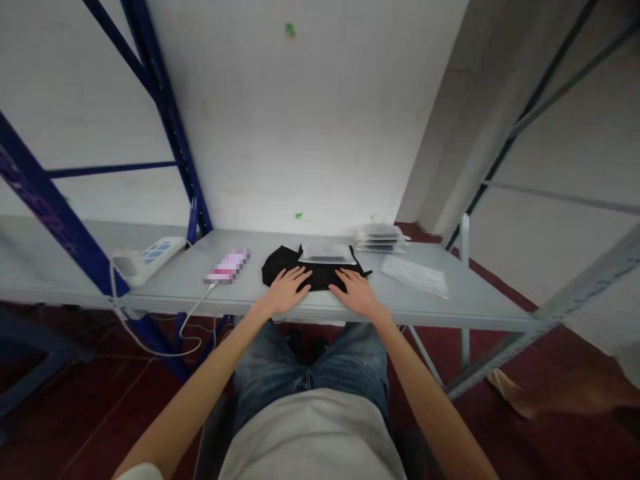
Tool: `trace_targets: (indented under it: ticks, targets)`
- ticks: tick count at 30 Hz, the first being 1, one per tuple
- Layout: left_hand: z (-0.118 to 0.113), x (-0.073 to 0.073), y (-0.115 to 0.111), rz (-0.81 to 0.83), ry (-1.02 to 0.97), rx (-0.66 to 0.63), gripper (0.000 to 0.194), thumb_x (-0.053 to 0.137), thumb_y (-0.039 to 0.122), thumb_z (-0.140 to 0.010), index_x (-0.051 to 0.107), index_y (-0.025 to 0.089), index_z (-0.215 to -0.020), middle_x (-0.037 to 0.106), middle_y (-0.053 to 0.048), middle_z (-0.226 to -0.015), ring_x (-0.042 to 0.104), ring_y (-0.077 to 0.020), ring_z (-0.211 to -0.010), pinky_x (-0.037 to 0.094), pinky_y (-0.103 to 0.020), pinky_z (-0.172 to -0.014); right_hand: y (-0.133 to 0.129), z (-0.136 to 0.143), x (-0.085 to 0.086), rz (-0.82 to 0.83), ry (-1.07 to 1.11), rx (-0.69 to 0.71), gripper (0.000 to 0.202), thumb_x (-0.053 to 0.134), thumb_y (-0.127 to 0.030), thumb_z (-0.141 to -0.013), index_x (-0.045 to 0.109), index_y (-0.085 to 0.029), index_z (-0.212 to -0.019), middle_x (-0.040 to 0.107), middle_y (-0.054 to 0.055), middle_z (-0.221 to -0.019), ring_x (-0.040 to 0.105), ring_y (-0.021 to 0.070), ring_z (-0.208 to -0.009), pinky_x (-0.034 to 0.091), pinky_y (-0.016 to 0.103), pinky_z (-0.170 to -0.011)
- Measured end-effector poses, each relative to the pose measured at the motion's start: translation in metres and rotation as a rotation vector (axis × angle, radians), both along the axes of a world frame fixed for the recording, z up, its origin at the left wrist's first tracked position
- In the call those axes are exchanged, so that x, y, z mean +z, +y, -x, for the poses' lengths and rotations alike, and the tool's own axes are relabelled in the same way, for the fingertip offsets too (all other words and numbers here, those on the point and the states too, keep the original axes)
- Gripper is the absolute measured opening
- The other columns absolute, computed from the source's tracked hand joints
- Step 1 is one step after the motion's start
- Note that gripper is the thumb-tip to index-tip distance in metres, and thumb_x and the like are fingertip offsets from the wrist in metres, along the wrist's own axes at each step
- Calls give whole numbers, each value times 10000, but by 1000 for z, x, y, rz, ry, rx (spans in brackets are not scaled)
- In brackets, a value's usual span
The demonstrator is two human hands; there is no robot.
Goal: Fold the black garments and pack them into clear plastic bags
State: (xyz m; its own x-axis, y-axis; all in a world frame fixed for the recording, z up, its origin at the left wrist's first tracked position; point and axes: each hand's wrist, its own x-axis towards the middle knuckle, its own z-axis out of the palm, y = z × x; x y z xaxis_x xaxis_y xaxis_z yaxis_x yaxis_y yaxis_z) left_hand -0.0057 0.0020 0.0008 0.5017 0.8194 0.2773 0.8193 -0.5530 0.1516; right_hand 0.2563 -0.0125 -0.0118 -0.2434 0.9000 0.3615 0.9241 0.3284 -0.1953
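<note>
A black folded cloth item (320,279) lies flat on the grey shelf top in front of me, thin straps showing at its right end. My left hand (289,291) rests palm down on its left part with the fingers spread. On the right part lies my right hand (356,291), flat, fingers apart. Just beyond the fingertips, a flat card in clear plastic (327,253) sits on the cloth's far edge. To the right is a clear, whitish plastic bag (414,275), touched by neither hand.
Flat plastic-wrapped packs (381,238) are stacked at the back right. A phone (227,267) with a white cable lies to the left, near a white power strip (159,259). Blue rack posts (173,127) rise at the left; a grey post (590,297) stands at the right.
</note>
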Motion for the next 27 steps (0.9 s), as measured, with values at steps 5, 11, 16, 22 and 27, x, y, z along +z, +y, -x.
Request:
trace_targets:
  ticks: [5,11,16,22,27]
  targets:
    - [0,0,0,4,-1,0,565,353,485,-1069,458,265,-1579,426,-80,-1661,363,-255,-1558,248,-540,-1288,2,0,8,-65,111,64,519,515,-472,-1044,594,-181,-1468,620,135,-1476,558,283,-1371,436,434,-1168]
    - [0,0,0,-1,5,-11,573,348,484,-1071,456,249,-1582,423,-96,-1661,359,-265,-1560,236,-548,-1289,31,16,20,-213,120,94,555,520,-278,-996,496,-174,-1540,549,129,-1545,489,286,-1433,406,462,-1202]
    - [1,-1,0,-12,3,-13,567,356,484,-1069,463,261,-1579,431,-93,-1656,359,-264,-1560,248,-549,-1286,67,36,34,-147,-92,109,601,540,-136,-927,486,-94,-1524,519,175,-1566,464,285,-1447,346,430,-1233]
    - [0,-2,2,-32,12,-25,564,347,466,-1070,469,247,-1575,439,-93,-1651,363,-264,-1558,248,-554,-1284,82,42,51,-76,-281,48,498,507,-111,-962,551,-151,-1456,624,171,-1441,553,290,-1329,441,416,-1104]
    - [1,-4,3,-45,-5,-29,564,351,462,-1064,484,243,-1567,450,-97,-1643,382,-268,-1548,258,-553,-1280,80,38,61,-114,-336,65,480,381,-106,-1022,554,-180,-1463,667,159,-1379,592,283,-1261,452,406,-1056]
